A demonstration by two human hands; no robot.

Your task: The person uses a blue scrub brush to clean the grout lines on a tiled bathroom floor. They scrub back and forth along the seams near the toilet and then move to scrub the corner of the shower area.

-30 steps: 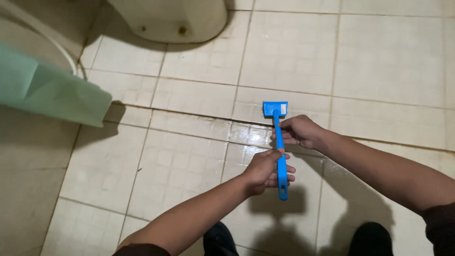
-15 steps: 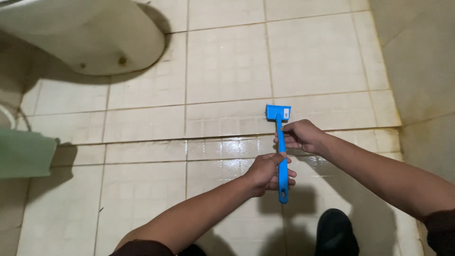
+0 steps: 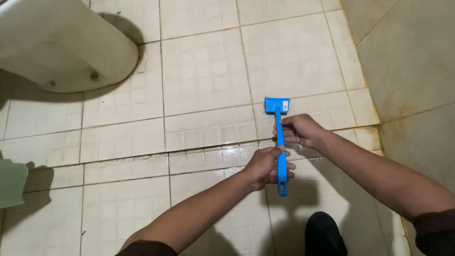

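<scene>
Pale floor tiles [image 3: 204, 71] are seen wet and stained beside a toilet base [image 3: 61, 47]. A blue brush [image 3: 279, 137] is held bristle-head down on the tiles, its handle gripped low by the closed left hand [image 3: 268, 167] and higher by the closed right hand [image 3: 298, 130].

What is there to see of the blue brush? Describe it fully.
The blue brush looks like bright plastic: a flat rectangular head on a long slim handle with a hole at the tail end. The head rests on the pale tiled floor, bristles hidden beneath; the handle runs back toward the person. The right hand has its grip just behind the head, and the left hand wraps the handle lower down, leaving the tail free.
</scene>
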